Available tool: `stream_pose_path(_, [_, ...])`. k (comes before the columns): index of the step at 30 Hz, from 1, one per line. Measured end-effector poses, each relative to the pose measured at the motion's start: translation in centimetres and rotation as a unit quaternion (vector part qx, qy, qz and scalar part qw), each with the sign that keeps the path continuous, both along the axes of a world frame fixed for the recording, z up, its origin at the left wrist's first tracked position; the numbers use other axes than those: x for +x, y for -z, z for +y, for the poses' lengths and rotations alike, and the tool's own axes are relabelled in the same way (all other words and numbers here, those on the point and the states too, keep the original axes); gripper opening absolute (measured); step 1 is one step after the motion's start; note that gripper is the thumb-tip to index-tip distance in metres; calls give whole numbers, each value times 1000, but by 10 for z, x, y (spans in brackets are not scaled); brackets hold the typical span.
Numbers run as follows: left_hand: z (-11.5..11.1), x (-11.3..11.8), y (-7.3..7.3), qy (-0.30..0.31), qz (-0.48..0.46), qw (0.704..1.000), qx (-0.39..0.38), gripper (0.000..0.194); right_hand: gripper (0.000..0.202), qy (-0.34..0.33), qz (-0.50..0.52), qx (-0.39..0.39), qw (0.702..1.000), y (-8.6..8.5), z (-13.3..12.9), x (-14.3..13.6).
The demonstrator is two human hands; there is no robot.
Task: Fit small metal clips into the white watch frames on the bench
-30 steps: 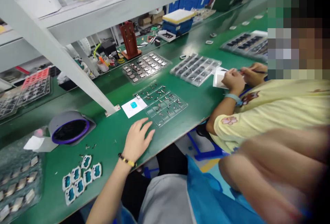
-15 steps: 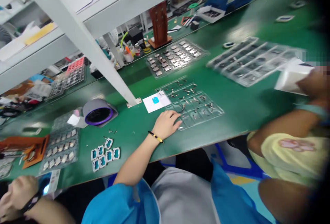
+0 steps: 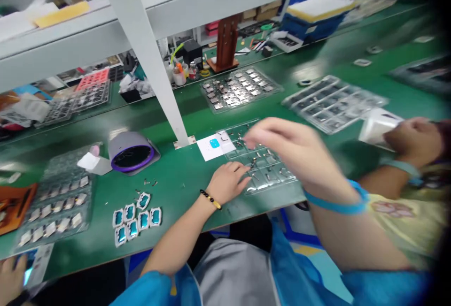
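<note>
My left hand (image 3: 227, 181), with a beaded bracelet, lies palm down at the left front edge of a clear compartment tray (image 3: 269, 174) of small dark parts, fingers slightly spread. My right hand (image 3: 282, 144), wearing a blue wristband, is raised over the tray's right part and blurred. Its fingers are bent down, and whether they hold anything is hidden. A white card (image 3: 225, 149) with a blue piece (image 3: 214, 143) lies beside the tray. Several white frames with blue-green centres (image 3: 143, 220) sit on the green table to the left.
A grey post (image 3: 158, 76) stands behind the card. Left are a grey round device with purple rim (image 3: 132, 156) and a tray of metal pieces (image 3: 56, 207). Behind lies another tray (image 3: 243, 87). At right, a person's hand (image 3: 416, 141) holds a white packet near a divided tray (image 3: 334, 104).
My right hand has come into view over the tray. The camera view has shifted. My left hand stays at the tray's edge. At far left, a person's hand has moved down onto a phone-like device.
</note>
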State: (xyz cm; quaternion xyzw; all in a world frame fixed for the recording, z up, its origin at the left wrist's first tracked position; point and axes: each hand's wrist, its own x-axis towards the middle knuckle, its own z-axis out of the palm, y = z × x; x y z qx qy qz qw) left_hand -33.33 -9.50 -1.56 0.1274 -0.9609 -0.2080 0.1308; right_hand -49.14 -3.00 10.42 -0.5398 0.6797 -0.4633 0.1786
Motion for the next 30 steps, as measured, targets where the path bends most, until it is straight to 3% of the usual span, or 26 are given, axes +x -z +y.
stream_pose_path(2, [0,1,-2,-16,21,1000,11,32,25,5,103,101,989,16,-27,-2])
stream_pose_path(4, [0,1,-3,-29,19,999,15,29,26,30,204,209,956,39,-55,-6])
stream_pose_path(8, [-5,0,-1,-45,6,999,19,23,30,36,258,280,924,71,-95,-11])
stream_pose_path(16, [-18,0,1,-79,46,995,51,18,34,19,282,387,878,76,-132,-8])
stream_pose_path(22, [-28,0,-1,-140,97,979,109,17,32,44,256,364,895,71,-133,-9])
stream_pose_path(27, [-44,3,-1,-260,157,938,166,28,19,63,203,256,943,58,-100,-5])
stream_pose_path(30, [-48,5,-2,-267,178,925,203,31,18,39,149,186,971,59,-76,8])
